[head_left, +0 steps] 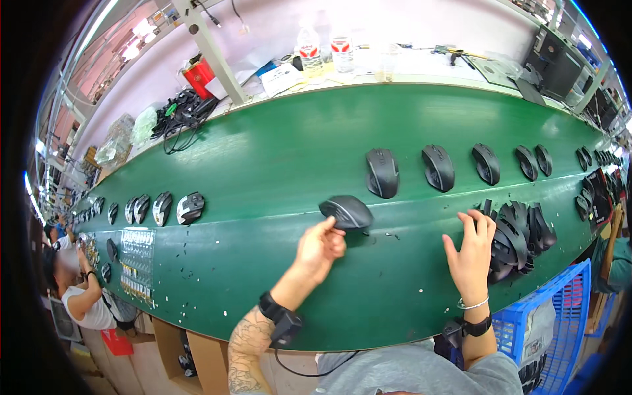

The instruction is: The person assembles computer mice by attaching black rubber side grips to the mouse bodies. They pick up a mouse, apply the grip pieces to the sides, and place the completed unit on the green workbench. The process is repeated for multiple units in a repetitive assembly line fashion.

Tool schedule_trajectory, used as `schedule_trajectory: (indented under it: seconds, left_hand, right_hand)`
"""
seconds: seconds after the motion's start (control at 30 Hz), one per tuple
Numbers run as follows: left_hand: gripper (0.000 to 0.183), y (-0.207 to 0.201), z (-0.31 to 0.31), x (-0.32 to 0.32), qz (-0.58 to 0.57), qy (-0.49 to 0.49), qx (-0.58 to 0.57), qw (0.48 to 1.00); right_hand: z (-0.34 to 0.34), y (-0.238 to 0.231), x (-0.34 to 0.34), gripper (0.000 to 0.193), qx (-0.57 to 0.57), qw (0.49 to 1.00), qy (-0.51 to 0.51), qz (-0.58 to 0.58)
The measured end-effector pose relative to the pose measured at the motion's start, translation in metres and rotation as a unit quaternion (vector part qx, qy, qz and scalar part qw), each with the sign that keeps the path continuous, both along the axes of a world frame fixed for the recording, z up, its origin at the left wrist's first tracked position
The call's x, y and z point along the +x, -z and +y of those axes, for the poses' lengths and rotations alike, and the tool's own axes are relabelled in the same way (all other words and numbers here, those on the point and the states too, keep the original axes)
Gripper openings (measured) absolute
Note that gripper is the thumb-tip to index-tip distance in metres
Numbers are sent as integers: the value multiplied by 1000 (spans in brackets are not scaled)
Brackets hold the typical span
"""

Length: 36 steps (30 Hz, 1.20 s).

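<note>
A black computer mouse (pixel 347 212) lies tilted sideways over the middle of the green bench. My left hand (pixel 319 247) pinches its near edge, thumb on top and the other fingers curled under. To the right, my right hand (pixel 471 253) hovers with fingers spread and nothing in them. Its fingertips are close to a heap of black curved plastic mouse shells (pixel 517 237), partly hidden behind the hand. Beyond them, several black mice stand in a spaced row, the nearest being a ridged mouse (pixel 382 173).
More mice, some with silver sides (pixel 191 208), line the left. A clear plastic tray (pixel 138 263) lies near a co-worker (pixel 82 289). A blue crate (pixel 559 316) stands at my right. Bottles (pixel 309 51) and cables (pixel 184 112) sit on the back shelf; small scraps dot the green bench (pixel 217 283).
</note>
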<state>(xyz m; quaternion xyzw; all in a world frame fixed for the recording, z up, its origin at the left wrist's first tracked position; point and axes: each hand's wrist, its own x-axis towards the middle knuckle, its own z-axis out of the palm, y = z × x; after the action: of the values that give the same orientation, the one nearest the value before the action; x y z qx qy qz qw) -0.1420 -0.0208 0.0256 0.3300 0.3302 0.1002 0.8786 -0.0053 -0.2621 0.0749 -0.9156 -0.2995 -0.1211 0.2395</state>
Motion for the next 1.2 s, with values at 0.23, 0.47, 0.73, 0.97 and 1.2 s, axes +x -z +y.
schedule_trajectory:
  seconds: [0.23, 0.47, 0.73, 0.97, 1.2]
  left_hand:
    - [35, 20, 96, 18, 103, 139, 349, 921]
    - [25, -5, 72, 30, 352, 94, 751, 551]
    - [18, -16, 17, 6, 243, 45, 760, 601]
    - [13, -18, -31, -14, 117, 84, 701, 698]
    - [22, -8, -64, -14, -47, 136, 504, 852]
  right_hand:
    - [-33, 7, -3, 41, -27, 999, 27, 1]
    - [-35, 10, -3, 41, -56, 992, 99, -46]
    - [-36, 13, 2, 35, -64, 993, 81, -57]
    - [-29, 8, -3, 25, -36, 999, 38, 10]
    - [7, -5, -12, 33, 69, 952, -129, 267]
